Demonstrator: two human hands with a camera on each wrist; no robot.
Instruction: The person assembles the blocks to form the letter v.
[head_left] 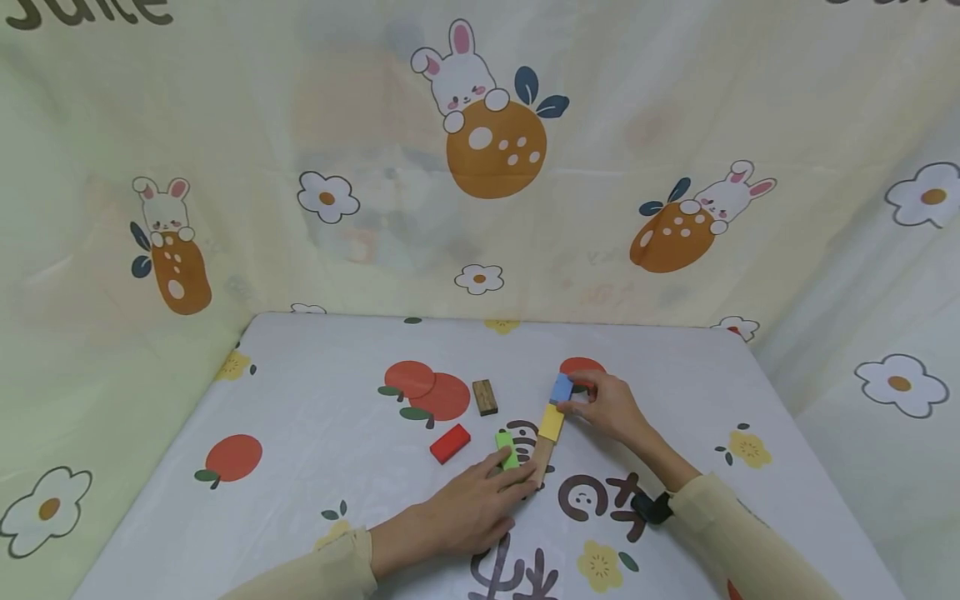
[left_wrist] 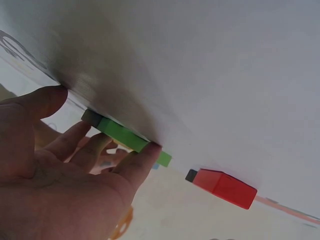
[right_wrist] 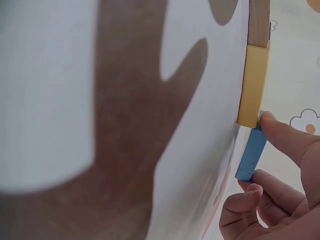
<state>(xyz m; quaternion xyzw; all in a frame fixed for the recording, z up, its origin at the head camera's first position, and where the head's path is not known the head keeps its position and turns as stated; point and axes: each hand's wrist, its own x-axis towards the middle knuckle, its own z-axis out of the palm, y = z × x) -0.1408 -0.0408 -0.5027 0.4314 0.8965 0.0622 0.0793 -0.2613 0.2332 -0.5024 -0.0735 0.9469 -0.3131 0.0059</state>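
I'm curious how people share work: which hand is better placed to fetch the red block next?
Probably the left hand: it's nearer the red block, while the right hand pinches the blue block.

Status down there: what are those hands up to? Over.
Right hand pinches blue rectangular block by its ends, beyond yellow rectangular block. Left hand touches green rectangular block. Red rectangular block off to the left, seemingly out of the way.

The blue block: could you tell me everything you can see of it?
The blue block is a plain, straight-edged bar with a few dark specks on one side; it may be painted wood. It stands at the far end of a row, next after the yellow block and running roughly the same way. The right hand holds it by its ends, between thumb and fingers. Whether it touches the yellow block is hard to tell.
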